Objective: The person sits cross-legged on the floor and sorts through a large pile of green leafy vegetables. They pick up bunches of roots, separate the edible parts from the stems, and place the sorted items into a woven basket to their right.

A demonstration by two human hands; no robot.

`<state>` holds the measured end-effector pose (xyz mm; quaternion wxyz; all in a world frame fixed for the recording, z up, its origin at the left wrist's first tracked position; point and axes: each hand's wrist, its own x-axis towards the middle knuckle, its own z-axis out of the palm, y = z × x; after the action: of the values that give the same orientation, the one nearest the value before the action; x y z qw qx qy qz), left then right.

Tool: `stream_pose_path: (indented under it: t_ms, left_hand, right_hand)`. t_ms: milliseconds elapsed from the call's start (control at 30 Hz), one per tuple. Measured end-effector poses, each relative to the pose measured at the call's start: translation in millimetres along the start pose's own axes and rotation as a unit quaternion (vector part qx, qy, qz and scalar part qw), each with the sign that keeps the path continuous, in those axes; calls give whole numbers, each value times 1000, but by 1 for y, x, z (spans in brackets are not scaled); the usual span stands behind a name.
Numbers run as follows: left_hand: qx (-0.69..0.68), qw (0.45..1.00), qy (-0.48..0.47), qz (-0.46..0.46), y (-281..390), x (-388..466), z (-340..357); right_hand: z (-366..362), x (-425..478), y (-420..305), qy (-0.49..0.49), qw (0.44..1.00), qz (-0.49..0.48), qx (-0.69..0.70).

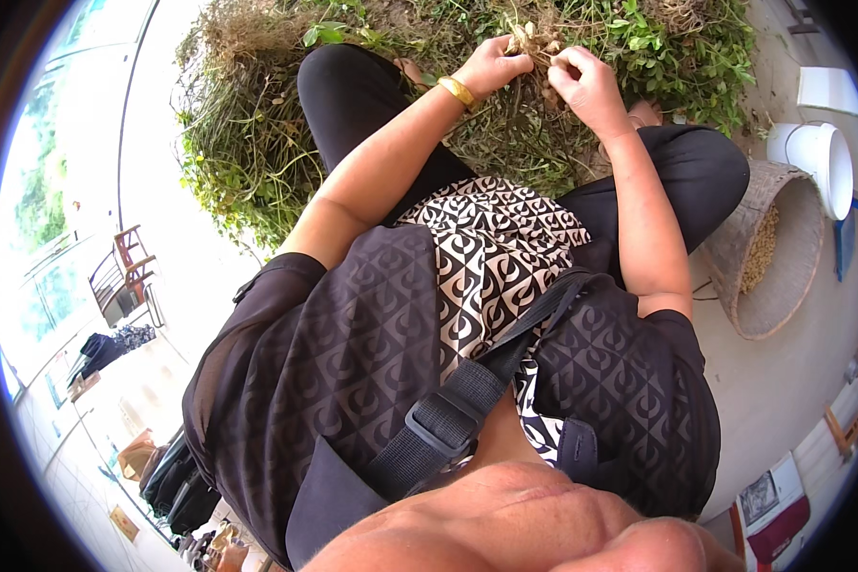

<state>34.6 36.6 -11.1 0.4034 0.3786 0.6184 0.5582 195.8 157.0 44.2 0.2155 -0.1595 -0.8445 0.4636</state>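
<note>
Between my hands, at the top of the head view, is a cluster of peanut pods on roots (536,41). My left hand (499,66), with a gold-coloured bangle at its wrist, holds the cluster from the left side. Fingers bent, my right hand (580,79) pinches at the lower right part of the cluster; what exactly lies between its fingertips is too small to tell. Beneath and around both hands lies a heap of pulled peanut plants (257,157) with green leaves, stems and dry roots.
A woven basket (794,264) with peanuts (760,250) inside lies tilted beyond my right knee. A white bucket (836,171) stands beside it, near a white container (829,91) and a blue object (845,247). Wooden chairs (134,261) stand far left. My bent legs flank the plants.
</note>
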Motion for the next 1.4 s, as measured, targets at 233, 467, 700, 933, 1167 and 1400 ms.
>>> stream_pose_path:
  t_ms: [233, 467, 700, 933, 1167, 1400]
  left_hand:
    - [-19, 999, -22, -19, 9, 2, -6]
    - [-40, 996, -75, 24, 12, -8, 3]
    - [-27, 999, -36, 23, 23, -11, 6]
    - [-24, 999, -48, 1, 24, -12, 4]
    - [-23, 999, -24, -2, 19, -20, 3]
    - [-76, 997, 14, -26, 26, -24, 8]
  right_hand:
    - [-12, 3, 4, -79, 953, 169, 237]
    - [4, -4, 12, -74, 977, 113, 166]
    - [4, -3, 17, -73, 971, 80, 213]
    - [-5, 2, 10, -83, 964, 91, 236]
    - [-2, -1, 0, -112, 965, 127, 201]
    - [4, -3, 4, -111, 903, 173, 378]
